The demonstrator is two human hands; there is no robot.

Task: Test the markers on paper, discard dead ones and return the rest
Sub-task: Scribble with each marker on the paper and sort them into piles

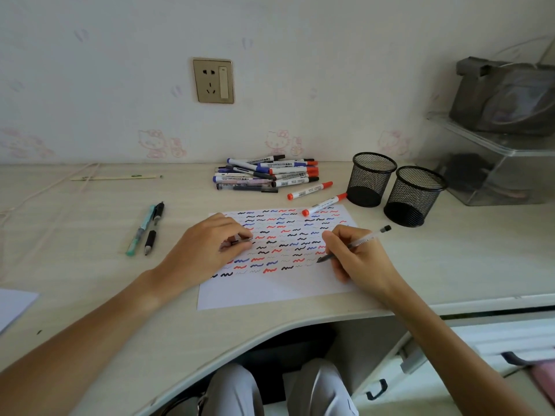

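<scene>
A white sheet of paper (pixel 270 292) lies on the desk, covered with rows of black, red and blue squiggles. My right hand (pixel 357 259) grips a clear-barrelled black pen (pixel 365 240), its tip touching the paper at the right end of a row. My left hand (pixel 207 247) rests on the sheet's left side with its fingers closed on a small dark pen cap (pixel 240 241). A pile of markers (pixel 264 175) lies behind the paper. Two red-capped markers (pixel 310 190) (pixel 324 204) lie loose, the nearer one touching the paper's top edge.
Two empty black mesh pen cups (pixel 371 178) (pixel 413 195) stand at the right of the paper. A teal pen (pixel 140 231) and a black pen (pixel 153 228) lie at the left. A clear plastic box (pixel 492 172) with a grey bag sits far right. A ruler (pixel 115 176) lies near the wall.
</scene>
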